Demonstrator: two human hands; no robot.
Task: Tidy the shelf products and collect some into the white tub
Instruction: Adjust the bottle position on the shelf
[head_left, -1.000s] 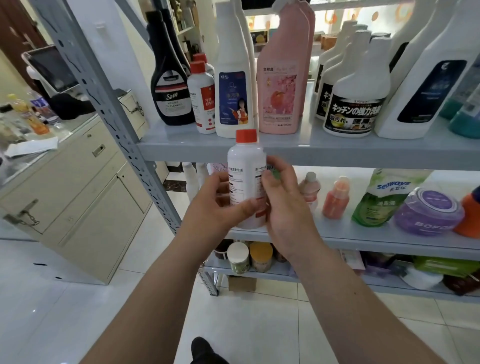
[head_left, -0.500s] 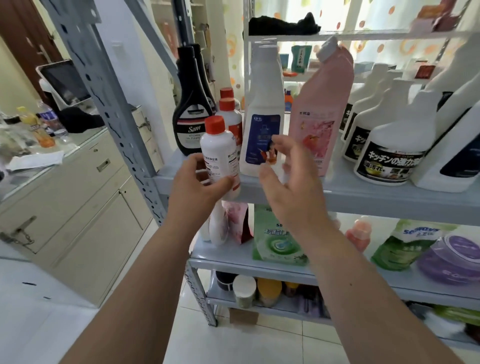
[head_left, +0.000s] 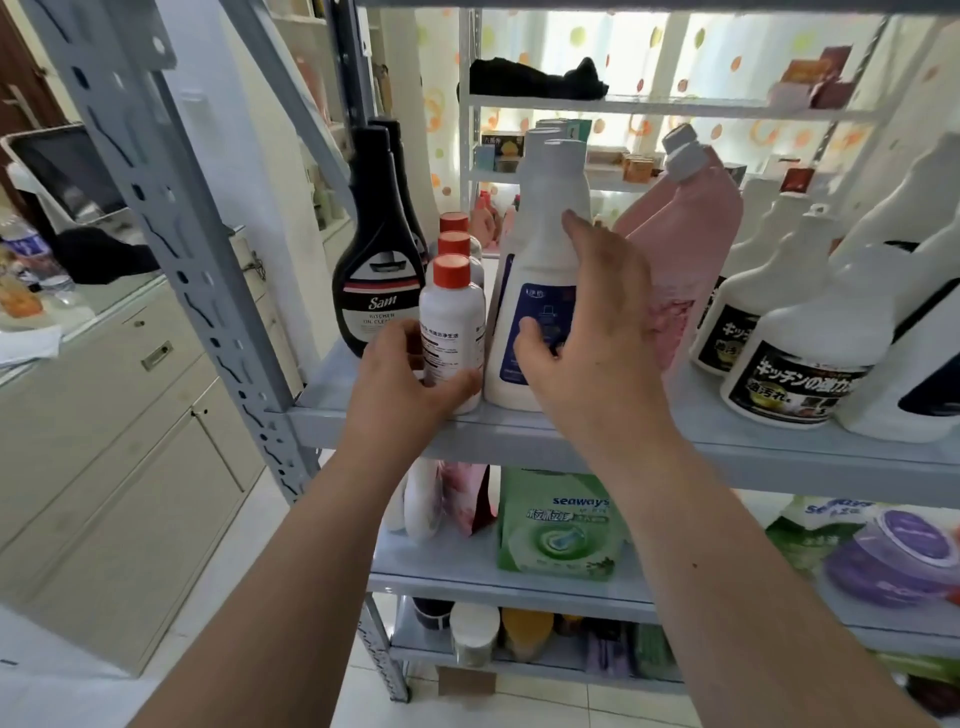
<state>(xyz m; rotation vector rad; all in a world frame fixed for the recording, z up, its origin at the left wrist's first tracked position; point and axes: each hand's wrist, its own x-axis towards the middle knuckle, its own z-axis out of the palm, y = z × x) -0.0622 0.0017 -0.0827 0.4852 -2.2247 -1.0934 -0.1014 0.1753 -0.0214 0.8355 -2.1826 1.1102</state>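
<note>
**At the upper shelf front: small bottle being lined up, tub not in view**

Across the view stands a grey metal rack (head_left: 156, 218) with the person facing it. The working shelf board (head_left: 519, 441) carries cleaning products in rows. Biggest near the hands is a pink bottle (head_left: 691, 234), which looks tilted. Just left of it is a tall white bottle (head_left: 545, 208) with a blue label, upright. Further left is a black bottle (head_left: 376, 270) marked Sam. Between the black and the white stands the small red-cap bottle (head_left: 451, 317), upright at the front edge, with two more red caps (head_left: 453, 241) in file behind it. Its base looks seated on the board, though the thumb hides part of it.

Left hand (head_left: 400, 384) grips the small red-cap bottle low down, fingers on its left side, thumb wrapped across the front. Right hand (head_left: 597, 332) is spread against the tall white bottle, fingers straight, holding nothing. It sits between that bottle and the pink one.

Step judged: tidying phase, placing the small bottle at the head of its row. The white tub is not visible, so no collecting shows here. The next move likely calls for letting go of the small bottle without tipping it off the edge. After that, squaring up the tall white bottle would take a steady push low on the body, since it looks top-heavy and stands close to its neighbours.
</note>
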